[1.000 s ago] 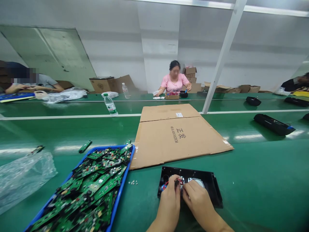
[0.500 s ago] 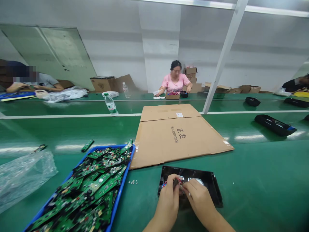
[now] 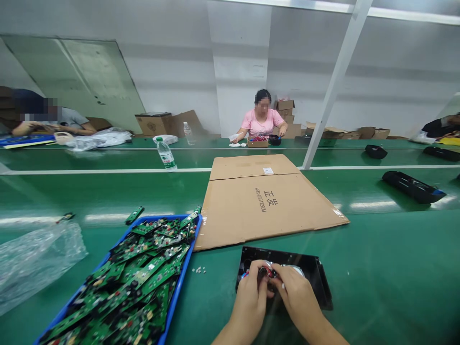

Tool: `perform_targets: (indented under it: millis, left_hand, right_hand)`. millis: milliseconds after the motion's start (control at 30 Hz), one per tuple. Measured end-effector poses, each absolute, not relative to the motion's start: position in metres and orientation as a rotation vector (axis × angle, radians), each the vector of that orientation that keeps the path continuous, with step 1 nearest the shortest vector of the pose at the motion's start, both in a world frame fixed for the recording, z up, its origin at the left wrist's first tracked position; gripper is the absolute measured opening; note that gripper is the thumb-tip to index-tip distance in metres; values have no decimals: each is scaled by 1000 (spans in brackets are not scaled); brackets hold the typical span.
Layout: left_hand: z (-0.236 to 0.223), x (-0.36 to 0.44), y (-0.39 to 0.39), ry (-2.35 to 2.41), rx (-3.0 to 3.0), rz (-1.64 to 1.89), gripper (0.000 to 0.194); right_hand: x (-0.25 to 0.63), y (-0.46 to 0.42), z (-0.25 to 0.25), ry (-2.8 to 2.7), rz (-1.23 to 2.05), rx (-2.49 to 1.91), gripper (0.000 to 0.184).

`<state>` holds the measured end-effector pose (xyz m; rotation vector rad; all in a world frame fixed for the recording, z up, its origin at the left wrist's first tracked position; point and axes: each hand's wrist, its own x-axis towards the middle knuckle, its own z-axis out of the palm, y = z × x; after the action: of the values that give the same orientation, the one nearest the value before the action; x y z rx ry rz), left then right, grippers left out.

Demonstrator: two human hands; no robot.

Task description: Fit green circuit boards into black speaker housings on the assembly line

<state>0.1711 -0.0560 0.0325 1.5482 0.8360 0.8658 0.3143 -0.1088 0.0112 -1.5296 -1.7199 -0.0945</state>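
Observation:
A black plastic housing (image 3: 316, 278) lies on the green table in front of me, its inside facing up. Over it, my left hand (image 3: 253, 290) and my right hand (image 3: 293, 287) meet with fingers pinched on a small bunch of red and dark wires (image 3: 268, 272). What the wires end in is covered by my fingers. A bit of blue and red wire shows left of my left hand, and a silvery round part (image 3: 297, 270) peeks out behind my right hand.
At left stands a blue tray (image 3: 179, 282) heaped with green circuit boards (image 3: 143, 273). Small white bits (image 3: 199, 270) lie beside it. Flat cardboard (image 3: 251, 211) lies ahead. A plastic bag (image 3: 39, 263), a water bottle (image 3: 166, 154) and black housings (image 3: 413, 187) are farther off. Co-workers sit opposite.
My right fingers have shifted slightly up and closer to the left ones, so more of the red wires shows between the hands. The housing has stayed in place.

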Motion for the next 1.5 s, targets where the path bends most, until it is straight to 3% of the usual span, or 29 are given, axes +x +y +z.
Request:
perform_targets:
  millis: [133, 300, 400, 500, 700, 900, 1167, 1500]
  left_hand:
    - [32, 176, -59, 936, 1475, 938, 26]
    - [31, 183, -61, 1082, 1334, 1066, 37]
    - [28, 184, -61, 1123, 1298, 1071, 50]
    - [26, 184, -61, 1147, 1312, 1055, 55]
    - [28, 181, -62, 1138, 1384, 1002, 51]
    - [25, 173, -54, 1083, 1414, 836, 60]
    - [23, 178, -63, 1138, 1514, 932, 43]
    - [24, 184, -73, 1085, 1485, 991, 36]
  right_hand:
    - [322, -107, 17, -1509, 275, -1527, 19]
    - [346, -112, 32, -1162, 827, -1403, 37]
    - [350, -117, 36, -1197, 915, -1427, 33]
    - [341, -119, 34, -1443, 715, -1458, 27]
    - [320, -116, 25, -1672, 101, -1471, 34]
    - [317, -114, 30, -1783, -214, -1428, 35]
    - [314, -112, 31, -1816, -281, -1476, 42]
    - [309, -110, 25, -1736, -335, -1511, 36]
